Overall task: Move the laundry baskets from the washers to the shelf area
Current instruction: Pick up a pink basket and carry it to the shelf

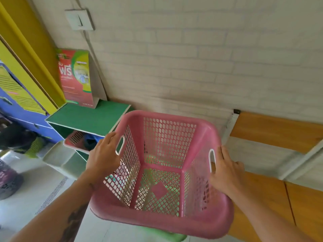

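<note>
An empty pink mesh laundry basket (167, 222) fills the middle of the head view, held up in front of a white brick wall. My left hand (103, 156) grips its left rim by the handle slot. My right hand (225, 173) grips the right rim beside the other handle slot. Through the mesh floor I see green, and a green basket's edge (167, 235) pokes out below it. A green shelf unit (87, 116) stands to the left, with another pink basket (76, 140) in its upper compartment.
A red and green box (76, 77) stands on the green shelf top. A pale green basket (61, 159) sits at the shelf's foot. Wooden boards on white brackets (276, 131) run along the wall at right. Blue machines (21, 109) and a dark mesh basket (7, 180) are at far left.
</note>
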A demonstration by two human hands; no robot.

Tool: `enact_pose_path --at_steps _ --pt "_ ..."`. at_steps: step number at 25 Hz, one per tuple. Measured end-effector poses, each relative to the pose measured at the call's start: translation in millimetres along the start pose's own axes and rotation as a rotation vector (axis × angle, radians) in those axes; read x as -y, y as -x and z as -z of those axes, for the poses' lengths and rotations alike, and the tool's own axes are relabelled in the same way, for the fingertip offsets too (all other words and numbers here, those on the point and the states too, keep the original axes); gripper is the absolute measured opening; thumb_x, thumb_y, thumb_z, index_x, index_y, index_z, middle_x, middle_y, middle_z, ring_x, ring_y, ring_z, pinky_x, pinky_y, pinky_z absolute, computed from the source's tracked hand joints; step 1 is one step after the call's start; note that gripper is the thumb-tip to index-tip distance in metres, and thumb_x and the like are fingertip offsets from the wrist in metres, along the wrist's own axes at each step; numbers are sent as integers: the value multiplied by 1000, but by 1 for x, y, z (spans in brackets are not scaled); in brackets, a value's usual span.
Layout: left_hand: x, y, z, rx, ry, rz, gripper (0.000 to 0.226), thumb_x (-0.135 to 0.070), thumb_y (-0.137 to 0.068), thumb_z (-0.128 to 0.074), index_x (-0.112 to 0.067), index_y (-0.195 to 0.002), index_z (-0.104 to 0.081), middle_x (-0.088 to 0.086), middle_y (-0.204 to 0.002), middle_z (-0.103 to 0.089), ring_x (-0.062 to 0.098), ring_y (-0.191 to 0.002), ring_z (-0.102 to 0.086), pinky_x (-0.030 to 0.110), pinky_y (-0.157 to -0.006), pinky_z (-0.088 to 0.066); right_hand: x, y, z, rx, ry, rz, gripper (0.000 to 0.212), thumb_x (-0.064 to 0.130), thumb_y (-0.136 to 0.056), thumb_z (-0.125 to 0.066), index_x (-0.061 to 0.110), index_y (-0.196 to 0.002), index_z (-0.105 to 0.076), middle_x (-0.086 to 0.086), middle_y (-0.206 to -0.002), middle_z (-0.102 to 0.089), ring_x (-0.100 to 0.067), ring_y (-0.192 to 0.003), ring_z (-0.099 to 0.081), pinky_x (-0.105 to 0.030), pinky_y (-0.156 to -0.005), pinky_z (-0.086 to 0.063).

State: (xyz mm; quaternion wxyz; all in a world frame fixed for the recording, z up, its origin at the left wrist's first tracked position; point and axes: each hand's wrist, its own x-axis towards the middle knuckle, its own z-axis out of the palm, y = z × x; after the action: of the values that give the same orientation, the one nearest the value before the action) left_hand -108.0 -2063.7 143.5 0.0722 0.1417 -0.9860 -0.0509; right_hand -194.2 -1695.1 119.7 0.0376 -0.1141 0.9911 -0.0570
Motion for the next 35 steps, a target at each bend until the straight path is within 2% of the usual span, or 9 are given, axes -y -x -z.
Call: enact_pose_path --at_steps 7,12,17,19,21,24,28,33,35 --pt "50 -67 -132 200 102 -125 85 -7 -67 -52 -15 -148 -30 7 -146 -37 34 -110 -52 49 -91 -50 46 -32 -83 193 95 -218 96 26 -75 -68 10 -151 -11 -12 -160 -9 -27 -108 -63 -37 -84 -52" --pt "85 -73 -239 341 131 -108 93 11 -66 -49 -10 -153 -23 16 -158 -24 40 -126 -42 51 -99 -45 75 -45 -180 330 74 -347 108 26 -74 -75 8 -153 -4 -14 -163 1 -28 -110 -64 -36 -88 -52" --pt "114 -43 -337 510 146 -102 98 14 -64 -49 -8 -154 -18 17 -161 -15 38 -145 -20 51 -112 -35 72 -38 -277 528 -352 -508 111 2 -72 -68 24 -153 6 -4 -163 -5 -32 -132 -46 -35 -92 -52" --pt "114 -29 -356 613 176 -68 105 17 -63 -49 -13 -155 -8 13 -164 -4 36 -148 -15 46 -112 -35 69 -32 -300 591 -486 -568 109 -7 -73 -60 25 -153 7 1 -163 -4 -28 -143 -31 -31 -105 -39" --pt "112 -27 -360 674 195 -20 103 13 -67 -50 -14 -156 -4 9 -164 4 35 -148 -15 45 -111 -38 68 -32 -311 623 -498 -582 102 -7 -77 -56 21 -154 4 3 -162 -3 -23 -147 -18 -27 -111 -20" --pt "111 -33 -351 718 175 15 97 1 -72 -54 -17 -155 -8 5 -164 0 34 -145 -23 48 -108 -41 71 -37 -302 607 -519 -583 90 0 -79 -60 23 -153 -13 4 -154 -24 -21 -140 -34 -29 -107 -32" --pt "85 -50 -306 710 256 85 65 -2 -69 -52 -15 -133 -48 8 -138 -50 30 -121 -53 44 -96 -49 71 -27 -250 556 -563 -589 71 18 -79 -61 26 -144 -35 3 -140 -44 -21 -130 -49 -29 -100 -41" --pt "13 -64 -223 655 351 -80 52 -5 -79 -52 -17 -129 -59 6 -136 -57 27 -118 -57 42 -104 -45 43 19 -162 464 -525 -581 71 26 -90 -59 14 -152 -26 -3 -161 -22 -19 -147 -21 -36 -119 -23" --pt "-29 -60 -182 617 400 -175 49 -3 -82 -50 -18 -127 -61 7 -130 -62 27 -101 -66 40 -88 -56 23 49 -125 408 -528 -586 70 26 -91 -58 14 -152 -26 -3 -161 -21 -19 -147 -22 -35 -118 -23"
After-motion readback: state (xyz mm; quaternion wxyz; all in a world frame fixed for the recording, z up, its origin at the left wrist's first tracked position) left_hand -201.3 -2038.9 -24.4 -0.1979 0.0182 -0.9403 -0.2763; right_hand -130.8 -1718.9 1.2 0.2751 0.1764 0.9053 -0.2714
